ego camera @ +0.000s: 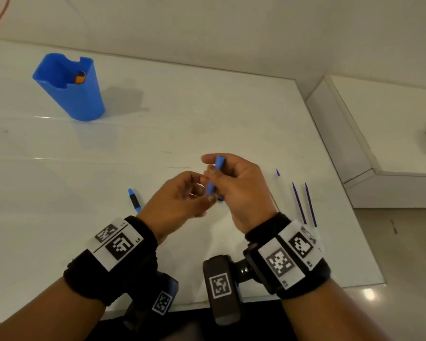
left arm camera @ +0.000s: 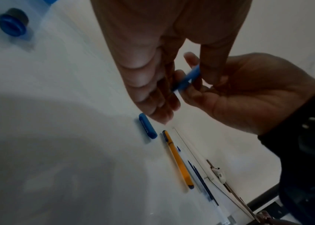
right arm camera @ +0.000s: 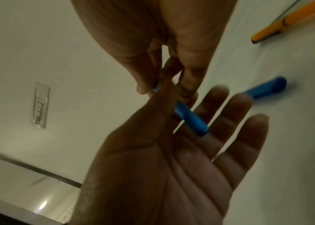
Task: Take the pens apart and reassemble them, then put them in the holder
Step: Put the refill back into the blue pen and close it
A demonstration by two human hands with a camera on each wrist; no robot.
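Head view shows both hands raised just above the white table (ego camera: 207,107), meeting near its middle. The right hand (ego camera: 241,190) grips a short blue pen piece (ego camera: 214,178), a plain matte tube with a blunt closed end; thumb and forefinger curl round it and it stands nearly upright, tilted a little. The left hand (ego camera: 175,200) reaches in from the left, its fingertips (ego camera: 210,198) pinching the lower end of the same piece.

From the right wrist, the tube (right arm camera: 191,120) looks bright blue and smooth; the left hand (right arm camera: 152,45) above nips its far end, while the right hand's other fingers (right arm camera: 235,121) are spread loosely.

A blue holder (ego camera: 69,87) stands upright at the far left of the table, well apart from the hands, with an orange pen end (ego camera: 80,78) showing inside. A blue-and-black pen part (ego camera: 134,200) lies on the table beside the left wrist. Two thin blue refills (ego camera: 304,205) lie side by side near the right edge, with a clear barrel (ego camera: 279,183) next to them.

From the left wrist, a blue cap (left arm camera: 147,126) and an orange pen (left arm camera: 178,159) lie flat on the table below the hands.
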